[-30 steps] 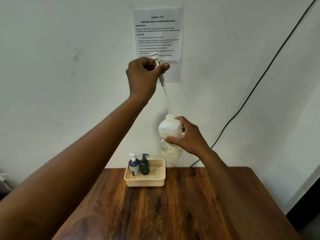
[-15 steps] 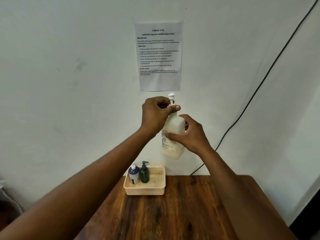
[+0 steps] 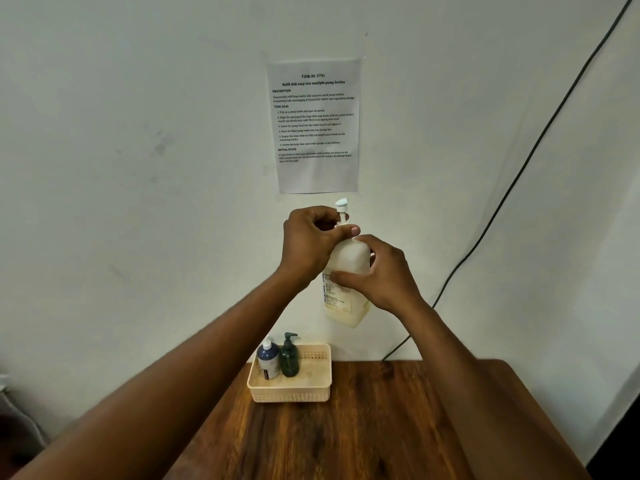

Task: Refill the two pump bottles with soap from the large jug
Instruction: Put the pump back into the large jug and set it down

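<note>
Above the wooden table (image 3: pixel 381 427), in front of the white wall, we hold the large jug (image 3: pixel 348 271) in the air: our right hand (image 3: pixel 381 275) grasps its body, while our left hand (image 3: pixel 311 242) pinches the collar of the white pump head (image 3: pixel 341 206) seated in the jug's neck. Below, at the table's far edge, the cream basket (image 3: pixel 294 389) holds the blue pump bottle (image 3: pixel 268 360) and the dark green pump bottle (image 3: pixel 289 356), upright and side by side.
</note>
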`<action>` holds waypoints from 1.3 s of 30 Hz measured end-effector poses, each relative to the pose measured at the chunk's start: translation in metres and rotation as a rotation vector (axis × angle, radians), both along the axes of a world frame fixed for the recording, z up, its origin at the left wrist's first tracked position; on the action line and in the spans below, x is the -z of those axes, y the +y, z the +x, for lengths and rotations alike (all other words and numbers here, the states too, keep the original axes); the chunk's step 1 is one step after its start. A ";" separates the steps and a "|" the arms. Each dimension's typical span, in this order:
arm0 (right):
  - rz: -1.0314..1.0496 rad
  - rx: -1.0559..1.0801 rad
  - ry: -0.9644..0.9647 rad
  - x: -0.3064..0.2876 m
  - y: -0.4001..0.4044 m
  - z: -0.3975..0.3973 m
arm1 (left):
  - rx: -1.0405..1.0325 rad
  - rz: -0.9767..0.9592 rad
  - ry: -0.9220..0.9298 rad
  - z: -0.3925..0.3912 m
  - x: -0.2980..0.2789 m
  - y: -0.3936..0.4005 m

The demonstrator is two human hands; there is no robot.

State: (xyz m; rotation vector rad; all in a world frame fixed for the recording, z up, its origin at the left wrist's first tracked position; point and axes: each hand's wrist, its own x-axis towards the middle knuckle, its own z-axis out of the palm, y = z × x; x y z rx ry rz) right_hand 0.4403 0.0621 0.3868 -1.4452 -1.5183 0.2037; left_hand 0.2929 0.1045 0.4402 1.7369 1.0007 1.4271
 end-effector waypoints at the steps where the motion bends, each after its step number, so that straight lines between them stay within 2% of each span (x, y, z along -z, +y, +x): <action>1: -0.002 -0.004 -0.005 0.001 0.000 0.001 | 0.006 -0.006 -0.007 0.000 0.001 -0.001; 10: -0.001 0.030 -0.073 -0.004 -0.002 0.001 | -0.005 0.007 0.042 0.006 -0.003 -0.007; 14: 0.020 0.060 0.051 0.000 -0.003 0.001 | 0.001 -0.007 0.066 0.006 -0.009 -0.003; 19: 0.076 0.011 0.212 -0.008 -0.003 0.002 | 0.101 -0.024 0.002 0.000 -0.028 0.007; 22: 0.093 -0.019 0.255 -0.010 -0.005 -0.001 | 0.190 -0.001 0.009 -0.004 -0.038 0.009; 27: 0.132 -0.065 0.281 -0.015 -0.009 -0.004 | 0.283 -0.069 -0.021 -0.007 -0.052 0.009; 35: 0.122 -0.056 0.216 -0.006 -0.012 -0.011 | 0.130 0.002 0.120 -0.006 -0.048 0.002; 39: 0.125 -0.045 0.204 -0.003 -0.012 -0.011 | 0.143 -0.011 0.150 -0.006 -0.048 0.003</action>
